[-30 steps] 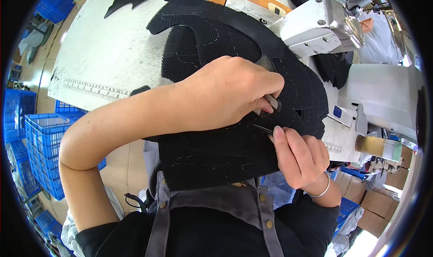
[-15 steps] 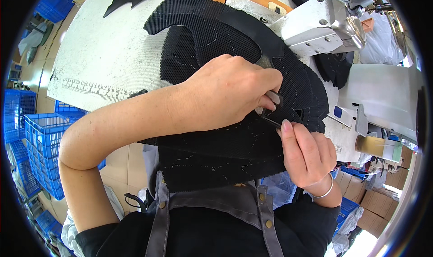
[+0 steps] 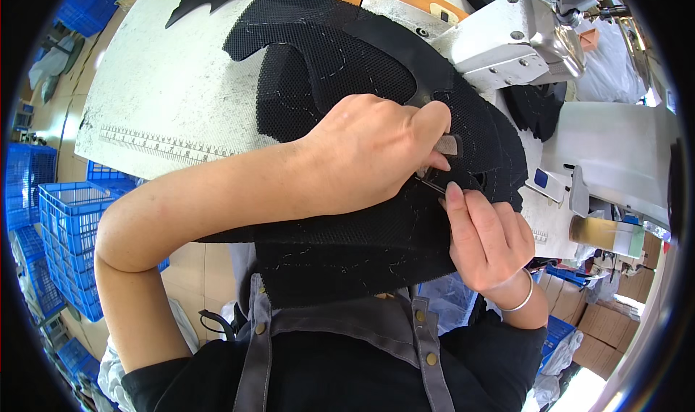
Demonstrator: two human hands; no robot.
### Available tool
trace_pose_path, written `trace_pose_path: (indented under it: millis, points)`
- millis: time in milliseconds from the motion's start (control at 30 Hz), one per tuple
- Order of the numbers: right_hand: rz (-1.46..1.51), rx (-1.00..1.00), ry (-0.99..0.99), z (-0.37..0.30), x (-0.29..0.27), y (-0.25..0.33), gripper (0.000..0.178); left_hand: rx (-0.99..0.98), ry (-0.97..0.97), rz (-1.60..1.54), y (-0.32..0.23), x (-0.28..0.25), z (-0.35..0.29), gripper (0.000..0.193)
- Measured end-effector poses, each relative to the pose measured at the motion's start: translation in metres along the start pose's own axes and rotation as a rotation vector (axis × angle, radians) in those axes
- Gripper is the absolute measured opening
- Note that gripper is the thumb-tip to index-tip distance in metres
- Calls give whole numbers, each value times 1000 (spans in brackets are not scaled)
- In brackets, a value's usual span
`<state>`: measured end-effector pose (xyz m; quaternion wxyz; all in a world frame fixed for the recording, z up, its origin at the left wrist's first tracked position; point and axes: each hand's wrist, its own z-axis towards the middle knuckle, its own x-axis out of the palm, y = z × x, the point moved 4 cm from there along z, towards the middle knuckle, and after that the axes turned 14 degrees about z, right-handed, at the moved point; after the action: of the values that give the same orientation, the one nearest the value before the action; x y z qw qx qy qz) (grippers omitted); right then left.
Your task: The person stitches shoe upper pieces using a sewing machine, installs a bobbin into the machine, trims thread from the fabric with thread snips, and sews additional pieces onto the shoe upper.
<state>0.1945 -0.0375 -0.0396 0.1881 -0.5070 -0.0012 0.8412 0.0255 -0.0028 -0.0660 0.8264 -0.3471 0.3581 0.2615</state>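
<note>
Black mesh fabric pieces (image 3: 362,57) with stitched lines and white marks spread over the table and hang toward my lap. My left hand (image 3: 380,148) crosses from the left above the mesh, its fingers closed round a small grey metal tool (image 3: 449,146) with a blunt end showing past the thumb. Just below it, my right hand (image 3: 489,238) pinches a slim pointed tool (image 3: 433,185) between thumb and index finger. Its tip meets the fabric beneath my left fingers. The exact contact point is partly hidden by my left hand.
A white sewing machine (image 3: 499,47) stands at the far right of the white table (image 3: 145,72). A ruler scale (image 3: 159,144) runs along the table at left. More black cut pieces (image 3: 206,0) lie at the back. Blue crates (image 3: 72,238) stand on the floor at left.
My left hand has shifted slightly down and turned, showing more of the grey metal tool. My right hand has moved a little up and left. The mesh has slid slightly left.
</note>
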Motion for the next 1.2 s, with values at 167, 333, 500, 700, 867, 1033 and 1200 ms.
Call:
trace_pose_path:
  millis: [167, 333, 500, 700, 867, 1033, 1200]
  points:
    - [51, 38, -23, -2, -1, -2, 32, 4, -20, -23, 0, -5, 1, 23]
    - [-7, 39, -50, -8, -11, -1, 35, -1, 17, -28, 2, -4, 1, 23]
    - [-3, 23, -47, -4, -9, 2, 35, -12, 41, -35, 1, -5, 0, 22]
    - [8, 49, -42, -3, -5, 1, 32, -10, 26, -37, 2, -4, 1, 22]
    - [45, 72, -37, 1, -3, -2, 29, -4, 25, 4, 0, -4, 2, 23]
    - [48, 95, -16, 4, -1, -2, 24, 24, -26, 18, -1, -2, 1, 23]
    - [119, 109, -19, 3, 3, -5, 22, -62, 26, 32, 2, 2, 0, 24]
